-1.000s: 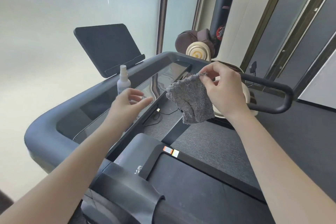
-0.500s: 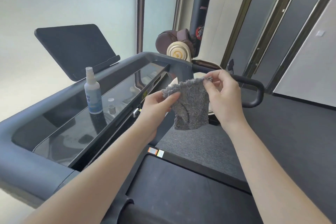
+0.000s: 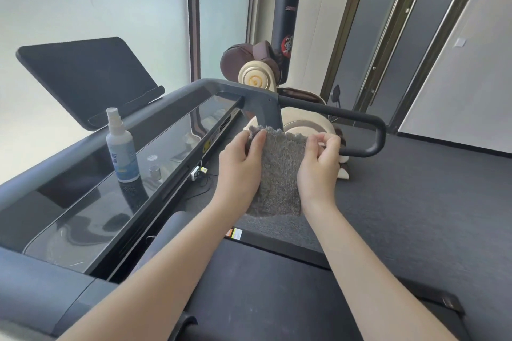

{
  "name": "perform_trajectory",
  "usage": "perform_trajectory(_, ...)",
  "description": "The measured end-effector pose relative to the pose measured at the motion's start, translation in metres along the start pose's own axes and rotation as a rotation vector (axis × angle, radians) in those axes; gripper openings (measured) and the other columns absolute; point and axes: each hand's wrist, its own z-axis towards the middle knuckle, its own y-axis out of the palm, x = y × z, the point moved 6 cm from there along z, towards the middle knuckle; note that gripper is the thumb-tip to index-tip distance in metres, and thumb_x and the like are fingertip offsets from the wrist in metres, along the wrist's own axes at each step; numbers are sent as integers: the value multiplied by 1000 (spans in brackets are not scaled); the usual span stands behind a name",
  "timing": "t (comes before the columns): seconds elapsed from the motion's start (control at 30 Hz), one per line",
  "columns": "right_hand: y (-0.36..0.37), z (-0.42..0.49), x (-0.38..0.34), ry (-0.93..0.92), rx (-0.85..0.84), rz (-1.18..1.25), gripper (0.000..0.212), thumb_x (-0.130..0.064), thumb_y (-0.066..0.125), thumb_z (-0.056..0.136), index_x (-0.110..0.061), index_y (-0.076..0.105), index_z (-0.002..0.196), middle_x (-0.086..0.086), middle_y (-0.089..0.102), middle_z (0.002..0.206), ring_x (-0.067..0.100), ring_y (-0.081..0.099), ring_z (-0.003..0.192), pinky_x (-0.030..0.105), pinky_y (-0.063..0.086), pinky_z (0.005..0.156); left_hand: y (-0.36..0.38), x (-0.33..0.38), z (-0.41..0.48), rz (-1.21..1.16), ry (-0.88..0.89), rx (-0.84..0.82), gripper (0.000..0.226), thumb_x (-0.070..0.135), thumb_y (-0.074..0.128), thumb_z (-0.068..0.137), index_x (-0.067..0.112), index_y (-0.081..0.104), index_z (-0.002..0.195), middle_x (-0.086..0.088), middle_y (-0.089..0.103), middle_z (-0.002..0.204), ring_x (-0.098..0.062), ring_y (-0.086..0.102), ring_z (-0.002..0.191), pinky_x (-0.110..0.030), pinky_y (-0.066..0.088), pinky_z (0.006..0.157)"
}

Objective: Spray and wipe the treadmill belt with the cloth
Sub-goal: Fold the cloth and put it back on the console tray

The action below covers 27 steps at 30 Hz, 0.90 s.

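Note:
A grey fluffy cloth (image 3: pixel 278 174) hangs spread between both hands above the front of the treadmill. My left hand (image 3: pixel 241 166) pinches its upper left corner, and my right hand (image 3: pixel 318 166) pinches its upper right corner. Below them lies the black treadmill belt (image 3: pixel 263 293). A white spray bottle (image 3: pixel 122 152) with a blue label stands upright on the glossy console (image 3: pixel 91 210) at the left, apart from both hands, with its small clear cap (image 3: pixel 153 165) beside it.
A dark tablet holder (image 3: pixel 83 77) rises behind the console. A black handrail (image 3: pixel 360 130) curves out to the right of the cloth. A massage chair (image 3: pixel 257 75) and a black punching bag (image 3: pixel 285 28) stand behind; grey carpet (image 3: pixel 415 202) lies at the right.
My left hand came over from near the spray bottle and took the cloth's left corner. Both hands have since drawn the cloth out flat between them. The view has shifted right.

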Motion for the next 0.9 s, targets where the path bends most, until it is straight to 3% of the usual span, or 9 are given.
perform_trajectory(0.17, -1, 2, -23, -355, -26, -261, 12, -16, 40, 99, -5, 43, 95, -8, 43, 61, 1, 45, 52, 13, 30, 46, -9, -5, 6, 43, 26, 18, 48, 30, 52, 99, -4, 35, 69, -4, 33, 63, -13, 29, 60, -31, 24, 56)
perform_trajectory(0.27, -2, 8, -24, -424, -34, -361, 16, -19, 40, 98, -4, 44, 97, -13, 42, 61, 4, 43, 51, 22, 26, 46, -10, -1, 5, 30, 33, 2, 46, 32, 54, 97, 5, 35, 65, 4, 32, 57, -9, 28, 56, -27, 24, 53)
perform_trajectory(0.4, -6, 17, -25, -426, -38, -345, 15, -20, 41, 98, -6, 44, 95, -10, 40, 57, 4, 42, 48, 18, 24, 45, -7, 0, 8, -76, -40, -118, 61, 47, 61, 88, -10, 42, 72, -8, 37, 65, -17, 35, 62, -32, 28, 60)
perform_trajectory(0.5, -7, 23, -26, -386, -46, -329, 11, -19, 42, 98, -9, 43, 93, -7, 40, 57, 4, 42, 49, 13, 28, 47, -4, 4, 9, -273, -185, -202, 75, 62, 65, 75, -13, 55, 83, -11, 53, 79, -23, 49, 72, -40, 41, 67)
perform_trajectory(0.57, -6, 24, -26, -365, -47, -321, 10, -18, 43, 97, -10, 44, 92, -6, 40, 57, 3, 42, 50, 12, 28, 47, 0, 2, 7, -391, -316, -239, 61, 51, 65, 85, -9, 65, 96, -17, 66, 86, -27, 64, 80, -46, 53, 77)
perform_trajectory(0.67, -8, 26, -26, -336, -34, -303, 8, -17, 43, 97, -11, 44, 92, -6, 43, 60, 2, 43, 51, 12, 29, 48, 4, -4, 3, -522, -453, -318, 34, 37, 60, 92, 7, 72, 102, -10, 76, 98, -22, 73, 89, -37, 60, 80)
perform_trajectory(0.83, -8, 26, -31, -347, -69, -327, 11, -21, 43, 97, -10, 45, 95, -4, 44, 58, 8, 39, 48, 24, 25, 47, 4, -9, -1, -603, -450, -335, 32, 32, 51, 98, 11, 70, 113, -10, 74, 107, -20, 72, 94, -30, 60, 74)
perform_trajectory(0.9, -4, 24, -30, -332, -109, -394, 13, -23, 43, 97, -10, 44, 100, -2, 53, 68, 11, 48, 59, 30, 31, 55, 5, -7, -2, -606, -443, -304, 32, 32, 51, 99, 12, 71, 113, -10, 75, 107, -22, 72, 95, -33, 60, 75)
